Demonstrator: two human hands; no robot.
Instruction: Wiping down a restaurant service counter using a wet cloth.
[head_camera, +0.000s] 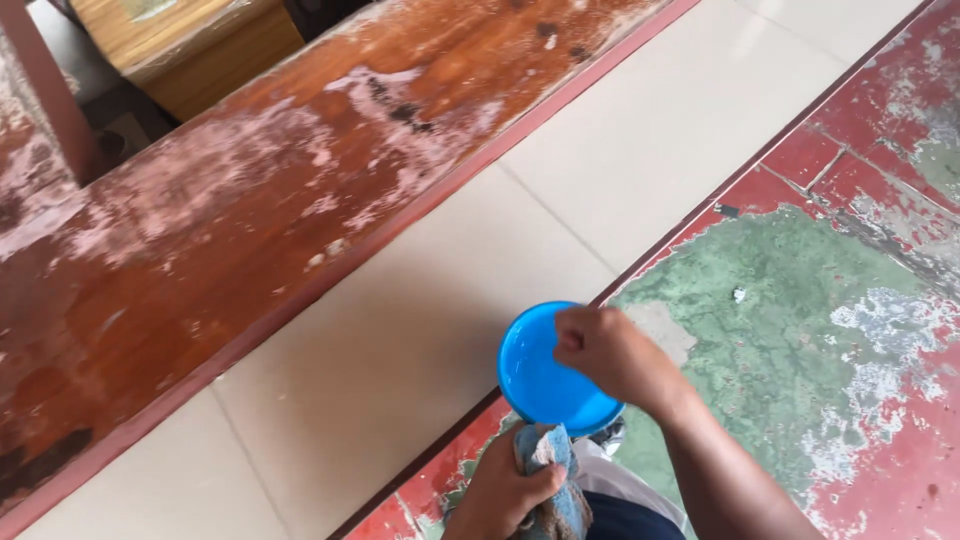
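While the right hand pinched the rim of the blue bowl at lower centre, the scene read thus:
Right hand: closed on the bowl's edge, fingers curled over it.
Blue bowl: tilted, held above the border of tile and painted floor.
Left hand: clenched round a bluish cloth just below the bowl.
Risk: a rim-only grip looked weak; the bowl could slip and drop.
Surroundings: pale tiles, worn wooden bench upper left, flaking red-green floor right.
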